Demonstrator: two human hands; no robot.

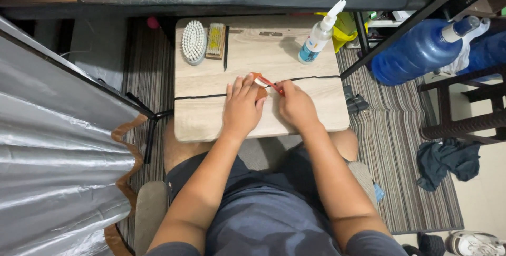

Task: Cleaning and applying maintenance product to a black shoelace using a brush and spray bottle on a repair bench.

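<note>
Head view looks straight down at a person sitting with a small wooden surface [211, 124] over the lap; the left hand [242, 107] lies flat on a small orange-brown piece [256, 77], with its fingers [238, 85] spread a little and pressing down, so most of the piece is hidden; I cannot tell what the piece is. The right hand [296, 106] is just beside the left one; its fingers [279, 85] are pinched together on a thin red tool [270, 83], and the tool's tip touches the piece near the middle of the surface. A thin black line [200, 97] runs across the surface under both hands.

At the far left of the surface sits a round white brush [194, 41]; a flat wooden brush [215, 40] lies touching it, and a thin dark stick [226, 48] lies next to that one. A white squirt bottle [319, 35] with a blue label stands at the far right, well apart from the hands. A big blue water jug [419, 50] lies on its side off to the right; a dark cloth [448, 161] lies on the striped rug [400, 182].
</note>
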